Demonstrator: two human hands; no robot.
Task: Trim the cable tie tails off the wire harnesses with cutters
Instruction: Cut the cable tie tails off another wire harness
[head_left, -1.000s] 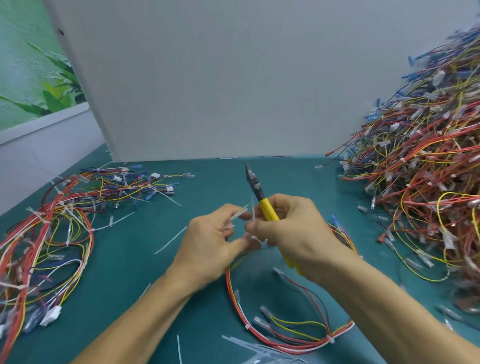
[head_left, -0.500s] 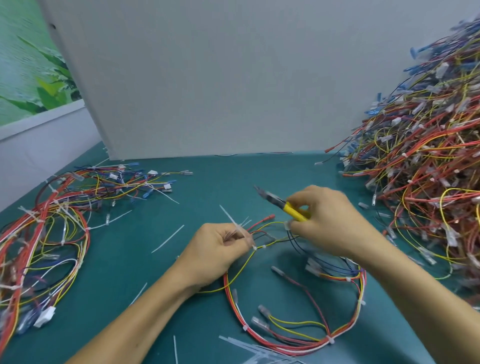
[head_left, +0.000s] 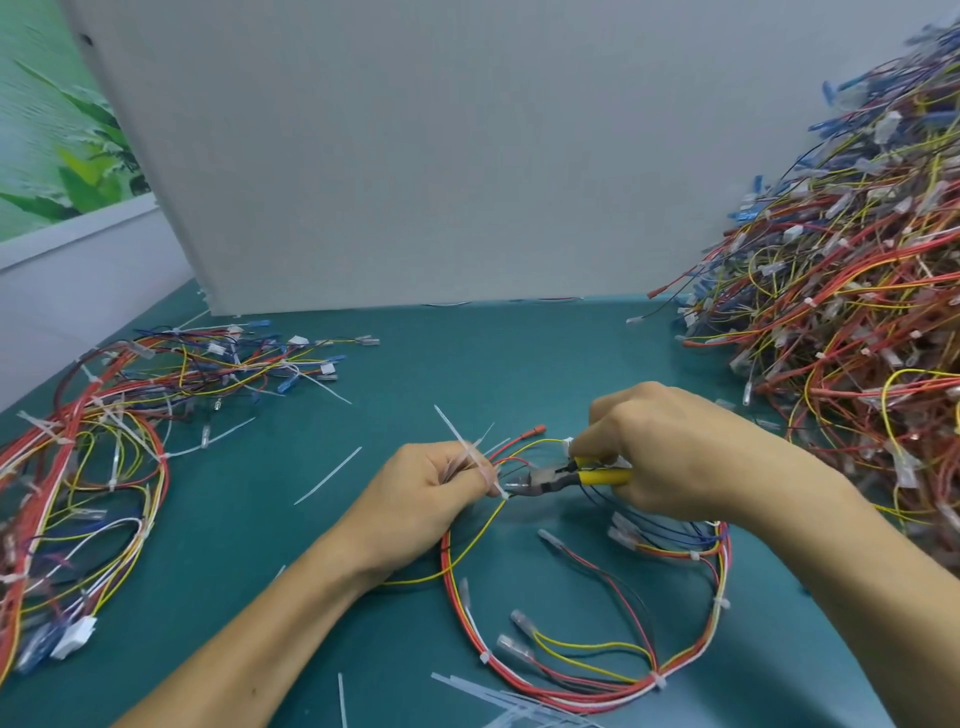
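A wire harness (head_left: 587, 675) of red, yellow and blue wires lies looped on the green mat in front of me. My left hand (head_left: 431, 493) pinches its upper end, where a white cable tie tail (head_left: 454, 431) sticks up from my fingers. My right hand (head_left: 670, 457) grips yellow-handled cutters (head_left: 561, 478) held sideways. Their dark jaws point left and sit at the cable tie just beside my left fingertips.
A tall heap of harnesses (head_left: 852, 312) fills the right side. A smaller, flatter pile of harnesses (head_left: 104, 441) lies on the left. Cut white tie tails (head_left: 327, 475) are scattered on the mat, with more near the front edge (head_left: 498, 701). A grey board (head_left: 415, 156) stands behind.
My right hand has swung the cutters down from pointing up-left to lying sideways, jaws now at the tie by my left fingers. My left hand stays on the harness end.
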